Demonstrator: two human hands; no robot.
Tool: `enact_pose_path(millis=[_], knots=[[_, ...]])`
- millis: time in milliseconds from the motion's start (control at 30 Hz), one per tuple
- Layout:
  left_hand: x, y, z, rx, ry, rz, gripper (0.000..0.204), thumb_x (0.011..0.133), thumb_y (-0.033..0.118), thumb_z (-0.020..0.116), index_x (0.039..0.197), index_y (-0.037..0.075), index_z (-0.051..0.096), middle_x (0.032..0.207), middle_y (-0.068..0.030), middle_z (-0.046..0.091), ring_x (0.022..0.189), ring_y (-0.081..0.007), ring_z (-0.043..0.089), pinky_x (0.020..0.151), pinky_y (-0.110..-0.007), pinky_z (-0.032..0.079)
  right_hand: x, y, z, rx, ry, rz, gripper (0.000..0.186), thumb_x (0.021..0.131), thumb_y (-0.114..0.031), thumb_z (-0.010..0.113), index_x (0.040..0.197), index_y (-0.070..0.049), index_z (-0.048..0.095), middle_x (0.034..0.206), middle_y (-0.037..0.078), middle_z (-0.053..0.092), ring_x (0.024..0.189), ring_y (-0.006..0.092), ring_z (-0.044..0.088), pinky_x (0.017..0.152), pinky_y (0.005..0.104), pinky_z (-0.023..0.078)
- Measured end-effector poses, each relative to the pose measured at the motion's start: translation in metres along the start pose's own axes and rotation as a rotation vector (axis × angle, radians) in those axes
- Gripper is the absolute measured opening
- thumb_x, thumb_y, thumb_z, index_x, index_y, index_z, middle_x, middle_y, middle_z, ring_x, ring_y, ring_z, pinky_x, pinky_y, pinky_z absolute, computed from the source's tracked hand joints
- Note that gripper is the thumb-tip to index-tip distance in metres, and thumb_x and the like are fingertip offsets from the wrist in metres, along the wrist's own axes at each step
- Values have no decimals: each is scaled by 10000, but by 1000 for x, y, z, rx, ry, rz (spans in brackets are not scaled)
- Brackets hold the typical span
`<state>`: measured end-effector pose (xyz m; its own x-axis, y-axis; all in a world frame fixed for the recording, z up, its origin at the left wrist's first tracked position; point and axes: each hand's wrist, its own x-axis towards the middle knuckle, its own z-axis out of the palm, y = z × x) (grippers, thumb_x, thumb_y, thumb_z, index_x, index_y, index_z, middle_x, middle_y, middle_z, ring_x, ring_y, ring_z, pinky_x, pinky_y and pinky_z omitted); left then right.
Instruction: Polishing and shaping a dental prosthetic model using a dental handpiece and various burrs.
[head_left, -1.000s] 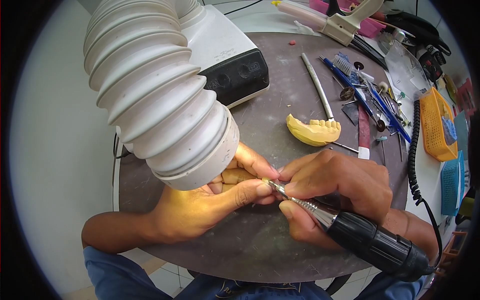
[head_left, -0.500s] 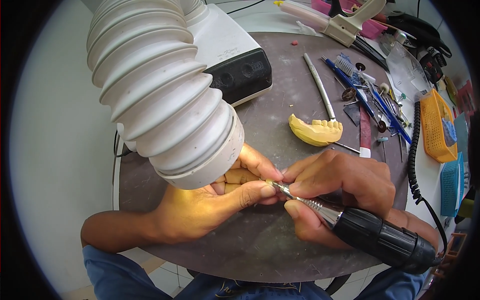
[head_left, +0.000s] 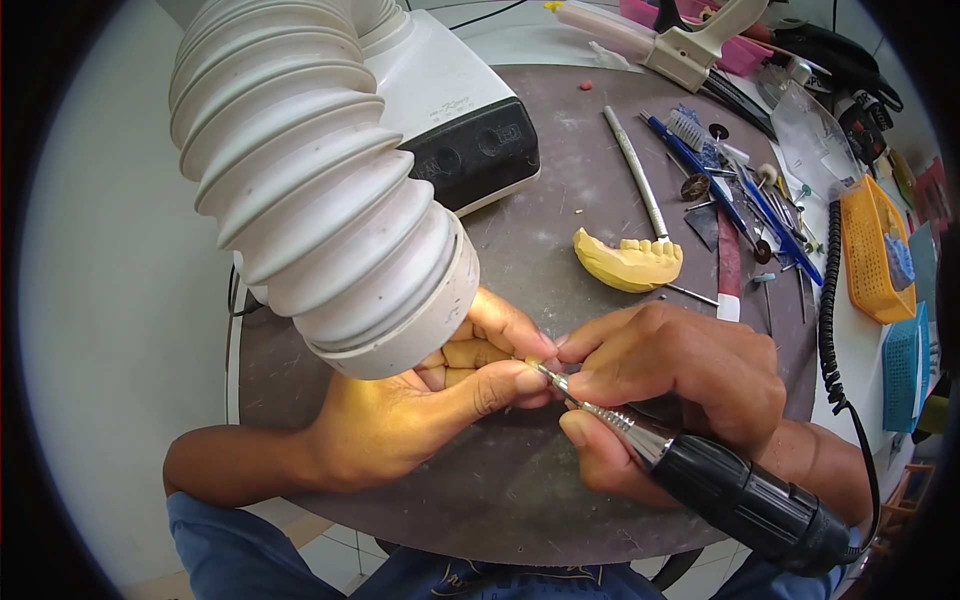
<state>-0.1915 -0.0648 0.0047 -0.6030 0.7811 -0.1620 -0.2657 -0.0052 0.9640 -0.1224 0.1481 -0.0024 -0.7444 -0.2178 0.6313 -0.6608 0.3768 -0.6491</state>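
Note:
My left hand [head_left: 420, 408] is closed in a pinch, thumb against fingers, on a small yellowish tooth-like piece [head_left: 535, 363] that is mostly covered by the fingertips. My right hand [head_left: 690, 365] grips a rotary handpiece [head_left: 735, 485] with a silver nose and black body. Its tip meets or nearly meets the small piece; exact contact is too small to tell. The fingertips of both hands come together there. Just beyond the hands lies a yellow plaster dental model [head_left: 628, 263] with a row of teeth.
A wide white corrugated hose [head_left: 320, 200] hangs over my left hand, beside a white and black machine [head_left: 475, 150]. A metal-handled tool [head_left: 635, 170] lies behind the model. Several burs, discs and blue-handled tools [head_left: 700, 175] clutter the right. An orange basket [head_left: 878, 250] stands beyond the coiled cord [head_left: 830, 310].
The handpiece's rear end has swung slightly down and left, its tip staying at the small piece. Both hands otherwise keep nearly the same pose; the whole view has shifted a little.

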Motion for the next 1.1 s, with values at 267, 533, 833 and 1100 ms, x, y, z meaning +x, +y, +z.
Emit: enact_pose_path(millis=[267,533,833,1100], knots=[[-1,2,0,3,10,-10,197,954,-70,579,1131,-13,512,1140,-149,630,1040,-175,677,932,-313,562,1,-2,-1,-19,0,-8,210,731,-19,770,882,22,630,774,134,679,761,300,737,664,353,597],[-1,2,1,-13,30,-14,202,951,-75,575,1132,-11,511,1150,-144,624,1051,-181,675,928,-315,562,1,1,0,-9,2,-9,215,735,-27,778,884,18,630,775,135,677,755,300,735,666,352,596],[-1,2,1,-15,46,7,173,967,-50,570,1127,-14,514,1114,-157,652,1021,-187,688,906,-299,577,1,-6,-1,46,35,38,159,770,-3,732,876,22,617,758,131,652,770,304,731,693,366,599],[2,2,2,-53,8,9,136,1001,18,554,1128,-20,522,1092,-179,677,1038,-248,703,881,-289,599,4,-32,-42,135,259,572,342,930,-351,641,890,-27,541,721,95,610,657,150,652,658,296,563]])
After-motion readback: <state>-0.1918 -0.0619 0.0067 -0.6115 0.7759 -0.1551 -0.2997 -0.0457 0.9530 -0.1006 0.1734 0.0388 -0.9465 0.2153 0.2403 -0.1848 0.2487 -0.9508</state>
